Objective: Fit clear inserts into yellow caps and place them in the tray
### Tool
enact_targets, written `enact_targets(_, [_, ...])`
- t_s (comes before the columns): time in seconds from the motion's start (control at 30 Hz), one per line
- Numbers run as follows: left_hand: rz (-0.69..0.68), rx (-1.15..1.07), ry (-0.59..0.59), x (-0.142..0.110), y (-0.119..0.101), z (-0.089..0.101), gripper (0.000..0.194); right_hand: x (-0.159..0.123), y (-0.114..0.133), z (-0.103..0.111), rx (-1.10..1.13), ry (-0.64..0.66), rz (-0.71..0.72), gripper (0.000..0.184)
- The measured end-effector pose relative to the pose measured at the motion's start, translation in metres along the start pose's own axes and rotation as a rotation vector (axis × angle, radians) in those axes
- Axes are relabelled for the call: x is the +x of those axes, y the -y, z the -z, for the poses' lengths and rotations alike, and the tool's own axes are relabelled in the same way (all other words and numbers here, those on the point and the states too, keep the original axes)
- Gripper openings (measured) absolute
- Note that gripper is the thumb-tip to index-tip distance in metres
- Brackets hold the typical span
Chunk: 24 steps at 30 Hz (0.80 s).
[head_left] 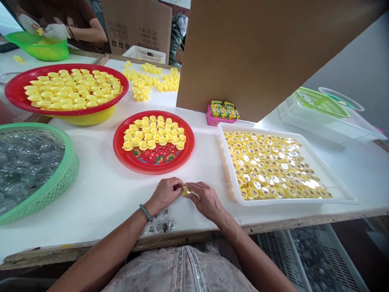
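Observation:
Between my two hands, above the white table near its front edge, is a small yellow plastic piece with a clear shiny face (186, 190). My left hand (166, 194) pinches its left side with closed fingers. From the right, my right hand (206, 199) grips the same piece between thumb and fingers. Several clear plastic discs with dark prints (165, 226) lie by my left forearm. Beyond my hands, a red round tray (153, 167) holds rows of yellow pieces (151, 144). On the right, a white tray (223, 156) holds many yellow pieces with shiny faces (267, 170).
A green basket (71, 162) of clear plastic parts stands left. Behind it a red basin (13, 91) bears yellow pieces. A tall cardboard sheet (243, 52) rises beyond a pink basket (212, 120). A co-worker's gloved hands (56, 31) work over a green bowl (51, 52).

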<state>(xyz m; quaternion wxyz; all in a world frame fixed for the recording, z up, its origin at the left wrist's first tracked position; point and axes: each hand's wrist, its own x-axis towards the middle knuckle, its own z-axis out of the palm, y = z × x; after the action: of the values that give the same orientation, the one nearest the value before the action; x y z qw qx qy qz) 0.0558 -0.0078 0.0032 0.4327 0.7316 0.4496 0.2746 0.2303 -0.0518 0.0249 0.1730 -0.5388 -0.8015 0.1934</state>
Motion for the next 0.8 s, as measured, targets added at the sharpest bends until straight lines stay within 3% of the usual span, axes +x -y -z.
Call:
enact_targets(0.27, [0.023,-0.034,-0.012,0.0,0.001,-0.002,0.02,-0.001,-0.001,-0.003,-0.121,0.014,-0.012,0.028])
enact_targets(0.57, [0.044,-0.074,-0.016,0.001,0.003,-0.004,0.02,0.0,-0.008,-0.002,-0.113,0.013,0.141,0.027])
enact_targets(0.8, [0.138,-0.119,0.0,0.004,0.001,-0.003,0.018,0.0,-0.015,-0.002,-0.086,0.003,0.229,0.025])
